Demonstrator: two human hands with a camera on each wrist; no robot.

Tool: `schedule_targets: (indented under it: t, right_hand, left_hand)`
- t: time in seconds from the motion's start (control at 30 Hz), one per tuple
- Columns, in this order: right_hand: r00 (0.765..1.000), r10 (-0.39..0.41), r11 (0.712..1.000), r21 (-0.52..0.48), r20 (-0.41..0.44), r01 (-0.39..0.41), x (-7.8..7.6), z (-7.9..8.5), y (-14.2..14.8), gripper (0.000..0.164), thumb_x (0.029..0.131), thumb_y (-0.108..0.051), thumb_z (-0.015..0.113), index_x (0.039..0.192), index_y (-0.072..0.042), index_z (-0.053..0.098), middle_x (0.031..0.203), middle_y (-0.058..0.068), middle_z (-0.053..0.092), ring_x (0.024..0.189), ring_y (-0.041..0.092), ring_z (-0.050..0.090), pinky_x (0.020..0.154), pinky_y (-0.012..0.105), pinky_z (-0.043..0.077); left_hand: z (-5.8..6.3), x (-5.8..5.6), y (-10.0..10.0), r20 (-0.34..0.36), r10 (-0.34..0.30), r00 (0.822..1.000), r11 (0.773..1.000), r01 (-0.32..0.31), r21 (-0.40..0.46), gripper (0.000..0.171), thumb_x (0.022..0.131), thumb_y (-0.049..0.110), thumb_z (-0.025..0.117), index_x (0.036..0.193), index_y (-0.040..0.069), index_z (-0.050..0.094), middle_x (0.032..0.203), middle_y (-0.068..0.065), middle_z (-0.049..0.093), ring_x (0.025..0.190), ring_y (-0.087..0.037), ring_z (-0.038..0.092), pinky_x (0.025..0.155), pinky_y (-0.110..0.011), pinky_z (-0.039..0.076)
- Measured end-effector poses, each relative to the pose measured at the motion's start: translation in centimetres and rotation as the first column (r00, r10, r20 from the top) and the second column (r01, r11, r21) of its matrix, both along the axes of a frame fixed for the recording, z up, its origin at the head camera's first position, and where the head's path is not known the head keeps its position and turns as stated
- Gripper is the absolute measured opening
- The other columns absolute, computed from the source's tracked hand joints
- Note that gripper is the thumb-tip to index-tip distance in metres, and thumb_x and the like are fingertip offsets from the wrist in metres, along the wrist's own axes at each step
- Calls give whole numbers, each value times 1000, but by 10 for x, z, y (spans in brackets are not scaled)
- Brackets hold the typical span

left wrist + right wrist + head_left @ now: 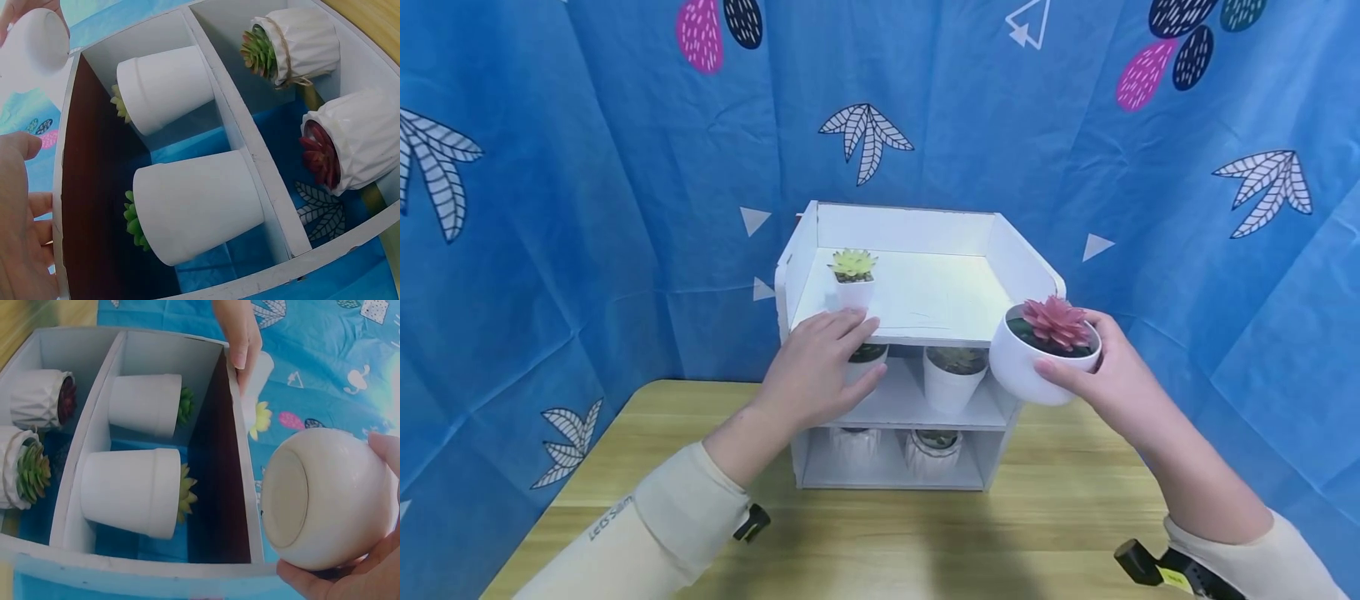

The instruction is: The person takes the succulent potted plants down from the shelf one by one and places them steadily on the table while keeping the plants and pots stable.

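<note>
My right hand (1116, 375) grips a round white pot (1026, 375) with a pinkish-red succulent (1055, 323), thumb in front and fingers round the far side. The pot is off the shelf, by the right front corner of the white shelf unit's top (925, 283). My left hand (816, 367) is at the top board's front edge, fingers extended and slightly bent. Just behind its fingertips stands a small white pot (854, 293) with a yellow-green succulent, on the top's left side. Whether those fingers touch the pot I cannot tell.
Two plain white pots (197, 206) with succulents stand on the middle shelf. Below are two textured white pots (356, 140), one tied with twine (284, 47). The unit stands on a wood-grain table (865, 542) before a blue patterned cloth (962, 125).
</note>
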State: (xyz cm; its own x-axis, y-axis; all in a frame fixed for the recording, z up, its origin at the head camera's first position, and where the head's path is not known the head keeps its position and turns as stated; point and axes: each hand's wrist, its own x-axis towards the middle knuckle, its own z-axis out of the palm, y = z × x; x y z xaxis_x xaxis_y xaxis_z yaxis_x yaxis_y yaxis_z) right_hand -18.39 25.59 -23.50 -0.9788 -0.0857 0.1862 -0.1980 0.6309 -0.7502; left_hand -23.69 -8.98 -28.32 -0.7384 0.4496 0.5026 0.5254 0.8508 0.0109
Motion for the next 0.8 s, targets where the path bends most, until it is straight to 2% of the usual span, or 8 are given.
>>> schedule_targets:
  t: [0.13, 0.43, 0.6, 0.7, 0.8]
  right_hand:
    - [1000, -5, 1000, 4, -2, 5, 3, -1, 6, 90, 93, -39, 69, 156, -5, 14, 146, 24, 37, 125, 43, 43, 86, 43, 50]
    - [1000, -16, 1000, 7, -13, 16, 9, -7, 19, 90, 94, -36, 68, 157, -5, 11, 147, 26, 36, 126, 46, 42, 83, 41, 49]
    - [999, -34, 999, 29, -32, 35, 11, -11, 28, 92, 93, -38, 68, 157, -4, 11, 147, 27, 36, 126, 48, 42, 84, 48, 52]
    - [999, -43, 999, 32, -29, 44, 12, -13, 32, 92, 93, -39, 68, 157, -4, 11, 147, 28, 35, 127, 50, 41, 86, 58, 52]
    - [998, -56, 998, 26, -18, 56, 12, -16, 36, 93, 94, -40, 67, 157, -4, 8, 148, 29, 33, 128, 51, 39, 89, 68, 48]
  left_hand:
    - [1, 0, -1, -1, -6, 1000, 1000, 6, 0, 64, 96, 55, 56, 147, 16, 53, 150, -6, 50, 140, -24, 43, 118, -44, 29]
    - [1, 0, -2, 0, -6, 1000, 1000, 6, 6, 63, 96, 55, 56, 146, 16, 53, 150, -6, 50, 139, -24, 44, 117, -44, 30]
    - [2, 1, -2, 6, -8, 1000, 1000, 8, 4, 63, 96, 54, 56, 146, 16, 53, 150, -6, 50, 139, -24, 44, 117, -44, 30]
    - [2, 1, -2, 3, -8, 1000, 1000, 8, 4, 63, 96, 55, 55, 146, 17, 53, 150, -6, 50, 139, -24, 44, 117, -44, 30]
    - [2, 1, -2, -1, -9, 1000, 1000, 9, 3, 63, 96, 55, 55, 146, 17, 53, 150, -6, 50, 139, -24, 44, 117, -44, 30]
